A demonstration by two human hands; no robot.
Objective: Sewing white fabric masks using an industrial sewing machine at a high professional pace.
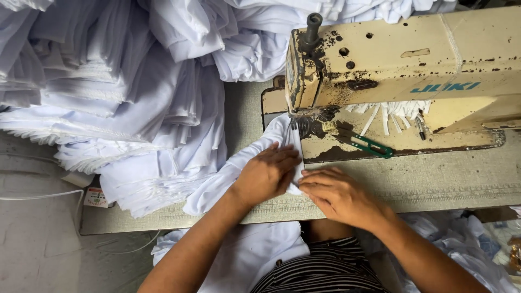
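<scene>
- A person at a table (434, 184) feeds a piece of white cloth (244, 163) into a worn cream sewing machine (401, 70), seen from a head camera looking down.
- The left hand (266, 174) lies flat on the cloth, fingers spread and pointing toward the needle area, pressing the fabric to the table just left of the machine bed.
- The right hand (339, 195) rests beside it, fingers bent, tips pinching or pinning the cloth's near edge; the two hands almost touch, and neither is closed around anything.
- The cloth runs from under the machine head, across the table front and down over the edge toward the lap, where a striped garment (325, 271) shows.
- The fabric looks thin, light and limp: it drapes and folds freely, so it likely slides easily on the table and bunches if pushed. Flat palms and fingertip pressure near the edge by the needle seem the surest hold.
- A large pile of white cloth (125, 97) fills the table's left and back, touching the piece in hand.
- Green-handled snips (372, 145) lie on the machine bed, well apart from both hands.
- More white fabric (461, 239) hangs below the table at right.
</scene>
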